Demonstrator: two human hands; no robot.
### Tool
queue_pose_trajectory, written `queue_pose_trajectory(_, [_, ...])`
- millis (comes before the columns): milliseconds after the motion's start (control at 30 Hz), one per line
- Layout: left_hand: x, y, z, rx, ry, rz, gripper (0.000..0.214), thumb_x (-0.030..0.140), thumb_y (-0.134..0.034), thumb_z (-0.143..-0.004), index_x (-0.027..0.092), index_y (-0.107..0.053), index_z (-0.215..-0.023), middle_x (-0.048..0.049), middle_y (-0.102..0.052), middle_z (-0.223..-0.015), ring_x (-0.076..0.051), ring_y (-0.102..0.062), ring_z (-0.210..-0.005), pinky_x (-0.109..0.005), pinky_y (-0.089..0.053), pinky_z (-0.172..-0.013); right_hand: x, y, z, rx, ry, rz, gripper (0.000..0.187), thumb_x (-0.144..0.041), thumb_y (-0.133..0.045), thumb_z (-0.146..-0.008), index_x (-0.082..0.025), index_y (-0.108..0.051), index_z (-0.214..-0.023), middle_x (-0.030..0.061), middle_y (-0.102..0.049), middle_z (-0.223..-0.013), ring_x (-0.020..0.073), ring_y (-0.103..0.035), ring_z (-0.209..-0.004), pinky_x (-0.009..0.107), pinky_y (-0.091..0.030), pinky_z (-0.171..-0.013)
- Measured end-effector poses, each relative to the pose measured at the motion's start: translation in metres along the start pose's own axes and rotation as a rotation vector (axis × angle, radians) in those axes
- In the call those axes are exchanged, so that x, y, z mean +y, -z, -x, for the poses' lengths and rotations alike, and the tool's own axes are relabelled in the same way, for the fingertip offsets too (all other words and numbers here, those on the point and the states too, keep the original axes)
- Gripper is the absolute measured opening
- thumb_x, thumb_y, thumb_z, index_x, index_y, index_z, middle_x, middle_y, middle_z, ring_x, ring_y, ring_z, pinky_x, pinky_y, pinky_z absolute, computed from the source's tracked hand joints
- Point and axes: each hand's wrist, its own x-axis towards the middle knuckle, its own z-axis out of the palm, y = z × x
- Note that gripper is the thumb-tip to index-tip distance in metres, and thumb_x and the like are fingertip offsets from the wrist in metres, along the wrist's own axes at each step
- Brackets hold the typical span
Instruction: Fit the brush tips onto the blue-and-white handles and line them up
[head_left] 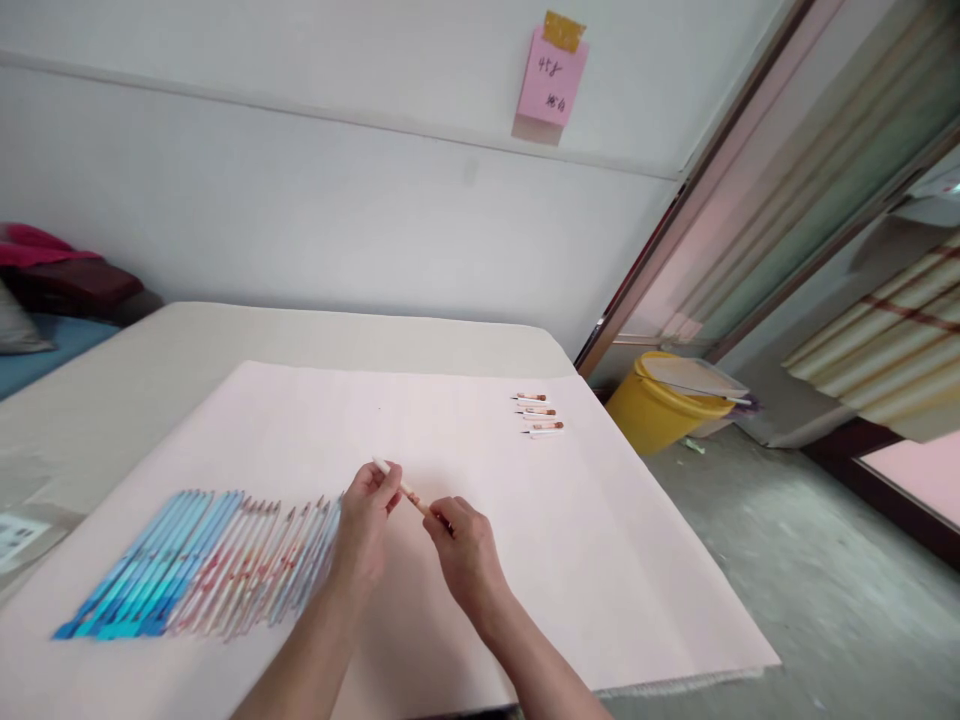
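Above the pale sheet, both hands hold one slim pen (412, 495) with a white end and a peach-brown patterned barrel. My left hand (367, 505) pinches it near the white end. At its other end, the fingers of my right hand (463, 545) are closed round the barrel and hide the tip. Left of my left hand lies a row of several pens: blue ones (154, 560) and whitish, pink-patterned ones (251, 570), blurred. My left wrist hides part of the row. Farther off, at the sheet's right, lie several small pen parts (545, 412) with dark points and brown ends.
A pale pink sheet (637, 560) covers much of the white table (360, 335). A wall (300, 210) with a pink note (553, 78) stands behind. A yellow bin (637, 410) is on the floor at right; clear plastic packaging (26, 535) lies at left.
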Motion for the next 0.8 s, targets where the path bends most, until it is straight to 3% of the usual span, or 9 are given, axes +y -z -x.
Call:
queue_pose_trajectory(200, [0.0010,0.0012,-0.0022,-0.060,0.051,0.076,0.036,0.029,-0.070,-0.066,0.017,-0.061,-0.099,-0.0058,-0.063,-0.086,-0.019,-0.059,-0.090,-0.034,-0.045,-0.081,-0.0020,0.0019,0.0003,-0.055,-0.111,-0.155,0.012,-0.020,-0.051,-0.076,-0.018,-0.056,-0.066,-0.0021,-0.051,-0.063,0.0094,-0.042,-0.057,0.020,-0.030,-0.053])
queue_pose_trajectory(400, [0.0003,0.0020,-0.0016,-0.027,0.012,-0.024,0.030,0.032,-0.069,-0.066,0.017,-0.063,-0.092,0.0010,-0.056,-0.073,-0.011,-0.055,-0.074,-0.028,-0.044,-0.076,-0.0024,0.0019,0.0003,-0.081,-0.149,-0.201,0.011,-0.021,-0.051,-0.075,-0.018,-0.057,-0.065,-0.0028,-0.048,-0.060,0.0093,-0.039,-0.056,0.021,-0.029,-0.052])
queue_pose_trajectory(567, [0.0013,0.0010,-0.0030,-0.068,0.048,0.023,0.036,0.031,-0.070,-0.065,0.017,-0.062,-0.097,-0.0037,-0.062,-0.083,-0.015,-0.057,-0.084,-0.031,-0.044,-0.079,-0.0003,0.0039,-0.0008,-0.164,-0.259,-0.350,0.013,-0.023,-0.053,-0.074,-0.017,-0.056,-0.063,-0.0047,-0.040,-0.054,0.0078,-0.032,-0.052,0.021,-0.025,-0.049])
queue_pose_trajectory(700, [0.0012,0.0006,-0.0026,-0.023,0.003,-0.052,0.033,0.033,-0.071,-0.063,0.017,-0.064,-0.090,0.0017,-0.056,-0.071,-0.010,-0.053,-0.068,-0.025,-0.044,-0.071,-0.0036,0.0048,-0.0011,-0.164,-0.279,-0.392,0.014,-0.022,-0.055,-0.072,-0.016,-0.057,-0.060,-0.0048,-0.040,-0.053,0.0069,-0.031,-0.050,0.022,-0.023,-0.048])
queue_pose_trajectory(800, [0.0011,0.0019,-0.0033,-0.050,0.030,-0.047,0.037,0.031,-0.072,-0.062,0.016,-0.062,-0.094,0.0012,-0.058,-0.069,-0.010,-0.054,-0.065,-0.028,-0.045,-0.071,-0.0052,0.0052,0.0005,-0.256,-0.410,-0.602,0.013,-0.024,-0.057,-0.072,-0.015,-0.057,-0.062,-0.0045,-0.043,-0.051,0.0047,-0.028,-0.042,0.022,-0.017,-0.043])
